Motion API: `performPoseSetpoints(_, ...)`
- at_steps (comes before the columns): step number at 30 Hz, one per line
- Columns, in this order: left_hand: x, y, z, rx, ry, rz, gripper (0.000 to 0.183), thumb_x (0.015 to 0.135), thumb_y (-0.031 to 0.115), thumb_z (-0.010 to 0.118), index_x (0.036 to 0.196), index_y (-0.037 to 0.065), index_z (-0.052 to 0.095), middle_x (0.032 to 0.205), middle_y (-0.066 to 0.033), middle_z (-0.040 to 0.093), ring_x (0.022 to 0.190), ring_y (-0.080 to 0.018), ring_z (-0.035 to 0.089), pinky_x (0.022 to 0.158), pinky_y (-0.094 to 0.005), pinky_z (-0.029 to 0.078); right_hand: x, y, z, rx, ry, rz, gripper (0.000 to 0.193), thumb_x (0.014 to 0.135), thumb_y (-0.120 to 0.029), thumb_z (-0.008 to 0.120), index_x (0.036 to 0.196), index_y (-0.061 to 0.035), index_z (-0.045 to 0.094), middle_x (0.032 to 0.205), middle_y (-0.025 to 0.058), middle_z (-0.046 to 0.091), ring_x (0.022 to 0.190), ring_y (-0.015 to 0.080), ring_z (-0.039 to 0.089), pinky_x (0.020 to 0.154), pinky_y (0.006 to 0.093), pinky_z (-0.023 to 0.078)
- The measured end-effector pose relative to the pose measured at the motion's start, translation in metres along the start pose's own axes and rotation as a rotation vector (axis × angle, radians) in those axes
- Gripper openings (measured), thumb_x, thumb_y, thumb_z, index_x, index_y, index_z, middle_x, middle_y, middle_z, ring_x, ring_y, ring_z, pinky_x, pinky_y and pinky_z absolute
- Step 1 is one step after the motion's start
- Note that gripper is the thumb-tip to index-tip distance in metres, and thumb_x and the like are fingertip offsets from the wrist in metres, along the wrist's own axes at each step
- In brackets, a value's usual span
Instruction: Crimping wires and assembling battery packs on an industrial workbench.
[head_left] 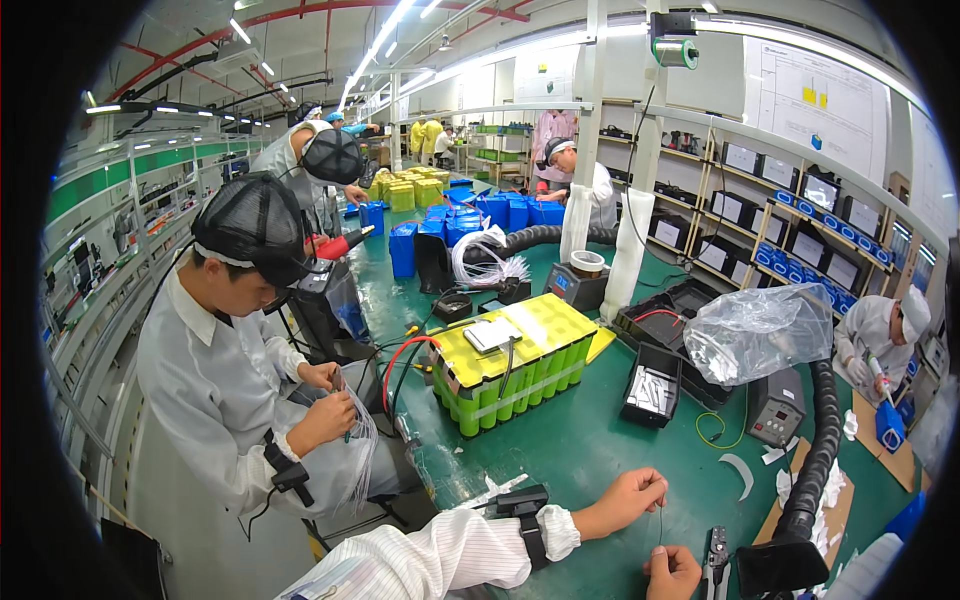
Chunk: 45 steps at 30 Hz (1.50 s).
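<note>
My left hand (628,502) reaches over the green table from a striped white sleeve, its fingertips pinched on the upper end of a thin dark wire (661,522). Below it, at the lower edge, my right hand (672,574) has thumb and finger closed at the wire's lower end. The wire hangs nearly straight between the two. Just right of my right hand lies a pair of wire strippers (716,562) with grey handles. Farther off stands a battery pack (512,365) of green cells with a yellow top, bearing a small white device (490,335).
A black bin (652,386) with white strips stands past my hands. On the right are a ribbed black hose (826,440), a grey control box (777,407) and a clear plastic bag (760,335). A co-worker (225,350) at left holds a bundle of white wires (365,450).
</note>
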<state>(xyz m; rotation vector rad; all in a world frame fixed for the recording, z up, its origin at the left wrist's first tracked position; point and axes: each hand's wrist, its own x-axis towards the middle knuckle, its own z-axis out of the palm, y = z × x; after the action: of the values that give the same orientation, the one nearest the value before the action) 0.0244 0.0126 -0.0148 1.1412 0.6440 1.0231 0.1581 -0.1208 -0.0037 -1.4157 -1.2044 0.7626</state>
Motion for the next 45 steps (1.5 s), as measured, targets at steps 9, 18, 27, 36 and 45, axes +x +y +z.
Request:
performPoseSetpoints(9,0.001,-0.003,-0.001,0.016,0.006,0.016,0.020,0.096,0.021,0.055,0.095,0.001,0.058,0.082,-0.0032,0.062,0.073,-0.0074,0.055,0.069,-0.0231,0.047,0.000,0.008,0.001,0.065,-0.013,0.029,0.016,0.091,-0.010,0.063,0.084,0.0034,0.064,0.069,0.0067,0.064,0.062,0.0115,0.055,0.058,0.0257,0.045)
performPoseSetpoints(18,0.000,-0.001,0.000,0.027,0.006,0.008,0.020,0.096,0.021,0.055,0.095,0.002,0.058,0.082,-0.0030,0.062,0.072,-0.0074,0.055,0.069,-0.0232,0.047,0.001,0.005,0.000,0.033,-0.012,0.017,0.016,0.091,-0.011,0.063,0.083,0.0034,0.064,0.069,0.0068,0.064,0.062,0.0109,0.054,0.058,0.0250,0.045)
performPoseSetpoints(27,0.001,-0.001,0.000,0.023,-0.006,0.014,0.019,0.096,0.021,0.055,0.095,0.002,0.058,0.083,-0.0033,0.063,0.072,-0.0074,0.055,0.068,-0.0231,0.047,0.002,0.006,0.000,0.067,-0.011,0.024,0.014,0.092,-0.009,0.062,0.084,0.0028,0.064,0.069,0.0056,0.063,0.061,0.0105,0.054,0.057,0.0245,0.044)
performPoseSetpoints(36,0.001,-0.002,0.000,0.028,-0.015,0.013,0.020,0.097,0.021,0.055,0.095,0.002,0.058,0.083,-0.0033,0.063,0.072,-0.0072,0.055,0.069,-0.0232,0.047,0.001,0.005,0.001,0.075,-0.010,0.021,0.015,0.091,-0.010,0.063,0.085,0.0028,0.064,0.069,0.0062,0.063,0.060,0.0106,0.054,0.056,0.0246,0.044)
performPoseSetpoints(45,-0.001,0.000,0.002,0.034,-0.017,0.006,0.019,0.097,0.021,0.054,0.094,0.003,0.058,0.083,-0.0025,0.062,0.073,-0.0069,0.054,0.070,-0.0227,0.047,-0.001,-0.002,0.001,0.099,-0.007,0.042,0.014,0.091,-0.010,0.063,0.085,0.0032,0.065,0.069,0.0065,0.063,0.061,0.0117,0.054,0.057,0.0258,0.045)
